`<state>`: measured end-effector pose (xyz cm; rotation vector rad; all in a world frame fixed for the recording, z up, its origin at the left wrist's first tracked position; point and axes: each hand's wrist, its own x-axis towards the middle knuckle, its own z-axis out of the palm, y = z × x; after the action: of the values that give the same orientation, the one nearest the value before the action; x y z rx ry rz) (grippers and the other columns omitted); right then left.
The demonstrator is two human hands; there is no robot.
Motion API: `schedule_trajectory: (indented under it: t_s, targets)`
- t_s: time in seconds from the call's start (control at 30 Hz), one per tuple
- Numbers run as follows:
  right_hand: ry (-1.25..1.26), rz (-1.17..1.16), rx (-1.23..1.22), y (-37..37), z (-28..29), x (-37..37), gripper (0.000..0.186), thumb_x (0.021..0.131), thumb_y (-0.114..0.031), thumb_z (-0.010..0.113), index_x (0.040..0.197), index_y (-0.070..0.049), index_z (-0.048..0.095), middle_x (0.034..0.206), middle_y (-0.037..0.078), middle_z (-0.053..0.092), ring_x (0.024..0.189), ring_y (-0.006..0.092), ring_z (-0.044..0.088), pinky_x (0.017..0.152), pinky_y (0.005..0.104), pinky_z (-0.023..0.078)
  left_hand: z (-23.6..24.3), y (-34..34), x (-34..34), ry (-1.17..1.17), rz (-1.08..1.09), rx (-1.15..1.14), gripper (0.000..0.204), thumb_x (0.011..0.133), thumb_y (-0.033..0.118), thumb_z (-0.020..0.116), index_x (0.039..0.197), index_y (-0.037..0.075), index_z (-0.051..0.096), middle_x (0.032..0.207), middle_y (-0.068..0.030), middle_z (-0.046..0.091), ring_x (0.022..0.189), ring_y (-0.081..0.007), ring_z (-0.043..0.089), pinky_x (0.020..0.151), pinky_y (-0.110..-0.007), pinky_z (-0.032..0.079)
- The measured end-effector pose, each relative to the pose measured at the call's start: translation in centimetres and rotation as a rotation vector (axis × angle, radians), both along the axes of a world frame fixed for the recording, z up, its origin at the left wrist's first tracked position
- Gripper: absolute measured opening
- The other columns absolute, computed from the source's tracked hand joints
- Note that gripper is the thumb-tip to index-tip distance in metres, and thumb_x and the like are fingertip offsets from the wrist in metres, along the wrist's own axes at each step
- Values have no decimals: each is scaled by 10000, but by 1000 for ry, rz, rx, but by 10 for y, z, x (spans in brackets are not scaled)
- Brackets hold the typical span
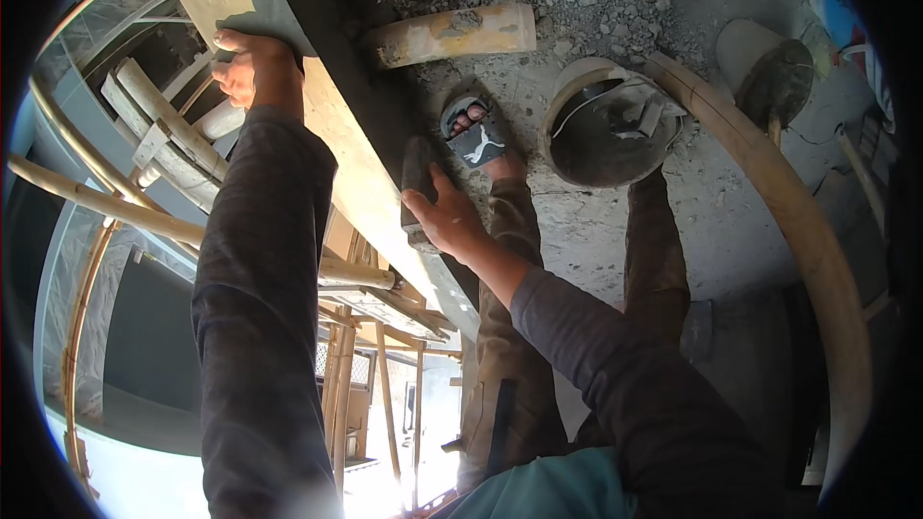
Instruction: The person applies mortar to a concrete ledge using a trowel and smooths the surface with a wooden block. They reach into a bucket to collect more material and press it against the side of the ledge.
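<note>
Plainly, the right hand (447, 216) is closed around a dark grey block (414, 173), fingers laid over it and the thumb side toward the ledge. The block sits at the inner edge of the sunlit ledge (361, 168), against its shadowed side; whether it presses there is hard to tell. The left hand (255, 72) rests farther up the same ledge, over its outer edge, with the fingers bent and pointing outward; what lies under the palm is hidden, so I cannot tell whether it grips anything. A darker damp-looking patch shows on the ledge just beside it.

Just beyond the right hand, a foot in a dark sandal (476, 141) stands on the floor (586, 221) near the ledge's inner edge. A round bucket (556, 130) with a dark inside stands to the right of the foot, in front of the other leg. Above the sandal lies a stained pale board (452, 34), with grey rubble (615, 5) around its right end. Farther right, a long plank (798, 192) looks curved, and a second bucket (745, 53) leans beyond it. Outside the ledge, at far left, are wooden poles (111, 204).
</note>
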<state>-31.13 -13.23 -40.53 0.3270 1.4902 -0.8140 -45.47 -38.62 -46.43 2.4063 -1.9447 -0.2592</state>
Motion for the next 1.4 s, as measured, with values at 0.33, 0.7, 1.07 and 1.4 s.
schedule_trajectory:
  t_s: [0.33,0.7,1.07,1.4]
  targets:
    - [447,-304,-314,-146,-69,-217,831,899,-490,637,1518,2,379,1394,288,556,1301,401,539,1077,393,423,-12,-4,4,19,-36,-53,821,956,665,330,1285,-53,553,1297,-228,607,1245,-379,545,1046,-470,451]
    - [359,-191,-341,-178,-69,-224,800,928,-476,608,1508,23,374,1361,322,554,1260,426,556,1056,423,445,-1,-7,7,-31,-36,-10,827,958,683,321,1377,-6,506,1368,-196,571,1277,-367,529,1071,-476,434]
    - [34,-5,-137,-33,9,-36,880,920,-498,591,1487,115,316,988,397,653,1010,480,677,898,469,532,-14,-11,9,4,-17,-102,802,949,667,358,1274,-34,575,1269,-212,619,1208,-364,570,1054,-474,442]
    - [659,-191,-407,-128,-53,-186,861,894,-514,649,1482,58,388,1236,353,602,1182,416,610,1011,457,473,-8,-6,2,-56,-24,-28,813,937,672,346,1244,-40,589,1230,-238,642,1124,-384,632,992,-463,498]
